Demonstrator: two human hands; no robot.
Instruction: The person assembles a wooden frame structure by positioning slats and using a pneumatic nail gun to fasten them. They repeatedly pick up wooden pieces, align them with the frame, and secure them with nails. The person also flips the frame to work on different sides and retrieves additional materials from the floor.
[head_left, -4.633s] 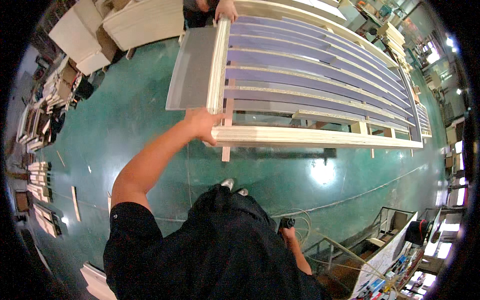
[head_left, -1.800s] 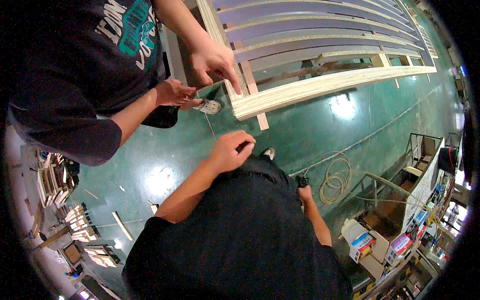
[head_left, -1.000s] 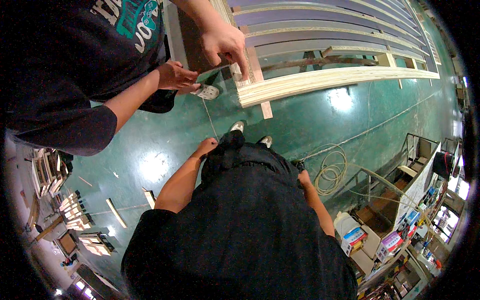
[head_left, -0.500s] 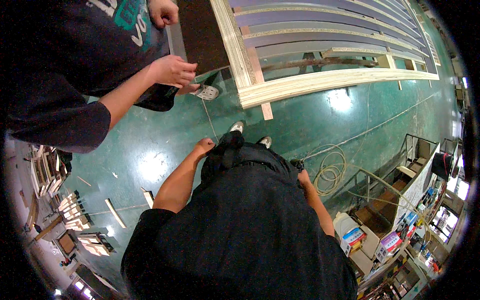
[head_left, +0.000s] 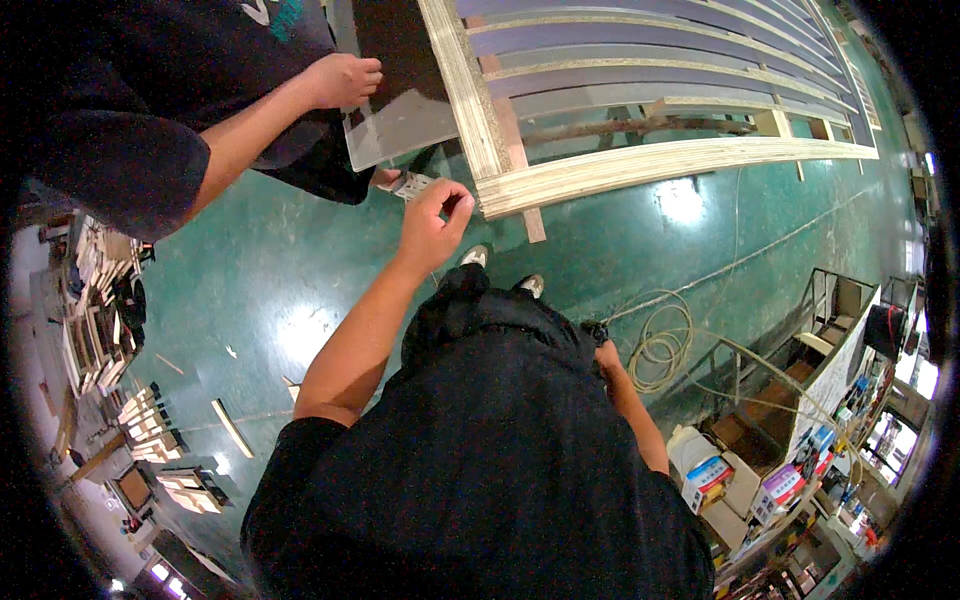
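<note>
My left hand [head_left: 434, 228] is raised beside the near left corner of a slatted wooden frame [head_left: 660, 163], just short of its edge. Its fingers curl in toward the thumb; whatever they may hold is hidden. Low at my right hip, my right hand [head_left: 606, 354] is closed round a dark hand tool [head_left: 595, 332], mostly hidden by the hand and my clothes. A pale hose [head_left: 655, 295] runs from near the tool into coils on the floor. The frame has thick layered-wood edges and several crosswise slats.
A co-worker's hand [head_left: 346, 80] hovers over a dark panel [head_left: 395, 50] left of the frame. A metal-framed cart [head_left: 770, 400] with boxes [head_left: 708, 478] stands at right. Stacked wood pieces [head_left: 150, 425] lie at left on the green floor [head_left: 240, 300].
My left hand has risen from beside my hip, forward and right to the frame's corner. The co-worker's near hand has moved up and away. My right hand stays put.
</note>
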